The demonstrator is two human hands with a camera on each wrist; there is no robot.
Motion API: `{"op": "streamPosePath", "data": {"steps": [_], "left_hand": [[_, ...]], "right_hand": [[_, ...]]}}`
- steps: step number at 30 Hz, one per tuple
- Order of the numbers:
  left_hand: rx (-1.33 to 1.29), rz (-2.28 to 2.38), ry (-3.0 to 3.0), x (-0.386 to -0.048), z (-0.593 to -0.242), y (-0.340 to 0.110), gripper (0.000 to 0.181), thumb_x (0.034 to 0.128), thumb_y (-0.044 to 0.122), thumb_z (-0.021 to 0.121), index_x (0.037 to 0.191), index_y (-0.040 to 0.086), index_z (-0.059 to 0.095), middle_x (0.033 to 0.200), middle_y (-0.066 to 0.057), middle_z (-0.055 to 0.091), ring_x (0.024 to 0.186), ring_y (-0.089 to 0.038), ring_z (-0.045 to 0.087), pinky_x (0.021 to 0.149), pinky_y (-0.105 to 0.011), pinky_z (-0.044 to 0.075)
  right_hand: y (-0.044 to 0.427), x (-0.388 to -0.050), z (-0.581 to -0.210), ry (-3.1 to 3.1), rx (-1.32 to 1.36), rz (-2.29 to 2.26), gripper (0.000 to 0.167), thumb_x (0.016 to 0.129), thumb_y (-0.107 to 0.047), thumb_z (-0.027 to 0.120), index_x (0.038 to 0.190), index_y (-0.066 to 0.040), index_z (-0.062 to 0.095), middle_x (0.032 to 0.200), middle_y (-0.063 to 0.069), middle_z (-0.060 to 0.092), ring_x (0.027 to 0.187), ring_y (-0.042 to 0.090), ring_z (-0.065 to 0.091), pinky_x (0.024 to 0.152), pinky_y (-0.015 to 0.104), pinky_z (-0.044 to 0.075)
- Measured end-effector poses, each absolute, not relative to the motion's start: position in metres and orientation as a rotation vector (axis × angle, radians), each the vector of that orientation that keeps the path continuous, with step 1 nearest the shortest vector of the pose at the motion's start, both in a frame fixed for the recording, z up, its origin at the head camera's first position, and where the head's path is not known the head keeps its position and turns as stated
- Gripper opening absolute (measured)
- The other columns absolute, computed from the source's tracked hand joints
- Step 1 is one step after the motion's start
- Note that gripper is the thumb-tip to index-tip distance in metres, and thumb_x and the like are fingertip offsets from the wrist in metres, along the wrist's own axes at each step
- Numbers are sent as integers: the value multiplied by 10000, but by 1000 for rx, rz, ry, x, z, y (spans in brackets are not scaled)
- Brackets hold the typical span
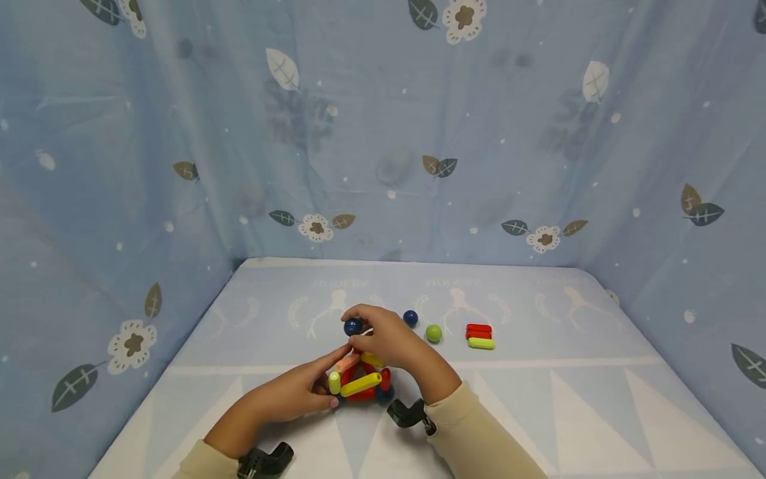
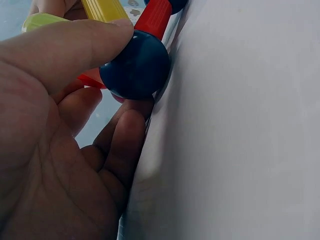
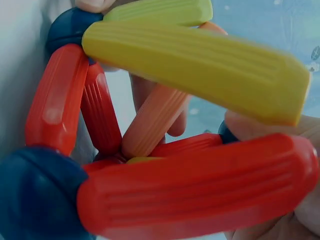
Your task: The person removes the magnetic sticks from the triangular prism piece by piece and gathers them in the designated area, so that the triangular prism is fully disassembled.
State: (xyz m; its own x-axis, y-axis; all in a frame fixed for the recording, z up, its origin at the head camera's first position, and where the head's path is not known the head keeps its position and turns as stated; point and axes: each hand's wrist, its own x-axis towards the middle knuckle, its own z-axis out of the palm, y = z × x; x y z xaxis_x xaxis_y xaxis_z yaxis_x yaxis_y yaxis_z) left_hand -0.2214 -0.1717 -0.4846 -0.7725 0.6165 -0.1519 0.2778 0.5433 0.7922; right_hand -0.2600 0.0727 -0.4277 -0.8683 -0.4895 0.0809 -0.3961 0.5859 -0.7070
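A toy frame of plastic building rods and balls stands on the table, with a yellow rod [image 1: 362, 384], a red rod [image 3: 200, 187] and dark blue corner balls [image 3: 40, 192]. My left hand [image 1: 293, 389] holds its left corner, the thumb pressing a blue ball [image 2: 136, 65] and the other fingers curled behind it. At the frame's far side my right hand [image 1: 389, 338] pinches another blue ball [image 1: 354, 326] between thumb and fingers. Just below that ball a bit of red shows. Light green [image 1: 334, 382] and orange [image 3: 157, 120] rods lean up from the left corner. Fingers hide part of the far side.
Beyond my right hand lie a loose blue ball [image 1: 410, 319] and a green ball [image 1: 433, 333]. Farther right, red rods [image 1: 479, 331] and a yellow-green rod [image 1: 481, 344] lie side by side. Patterned cloth [image 1: 395, 133] walls the table [image 1: 538, 412] at the back and sides.
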Motion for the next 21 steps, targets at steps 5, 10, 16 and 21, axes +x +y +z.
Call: {"op": "streamPosePath", "data": {"steps": [5,10,16,21], "left_hand": [[724,1107,2372,-221,-483,-171,947,950,289,798,1651,481,191,1515,-89,530,983,-168,637,787,-282,557],[698,1101,2376,-218,-483,-171,945,941,295,806,1658,454,210,1450,-85,563,939,-185,617,742,-296,550],[697,1092,2388,-218,-483,-171,938,941,300,806,1662,430,221,1512,-77,531,966,-174,618,783,-285,548],[716,1086,2390,-220,-483,-170,930,945,308,802,1657,448,220,1462,-60,568,964,-163,629,772,-291,554]], "right_hand": [[75,-259,-428,2680,-707,-1168,352,1011,-230,718,1335,-327,623,1237,-31,713,1159,185,671,988,415,569],[75,-258,-429,2669,-669,-1185,375,1008,-211,725,1351,-286,592,1180,9,715,1040,189,675,949,414,585],[75,-258,-432,2694,-648,-1180,377,996,-192,738,1321,-299,578,1124,9,715,977,181,660,937,419,594],[77,-259,-430,2732,-657,-1163,378,997,-187,737,1313,-320,578,1136,19,726,994,181,671,955,432,590]]}}
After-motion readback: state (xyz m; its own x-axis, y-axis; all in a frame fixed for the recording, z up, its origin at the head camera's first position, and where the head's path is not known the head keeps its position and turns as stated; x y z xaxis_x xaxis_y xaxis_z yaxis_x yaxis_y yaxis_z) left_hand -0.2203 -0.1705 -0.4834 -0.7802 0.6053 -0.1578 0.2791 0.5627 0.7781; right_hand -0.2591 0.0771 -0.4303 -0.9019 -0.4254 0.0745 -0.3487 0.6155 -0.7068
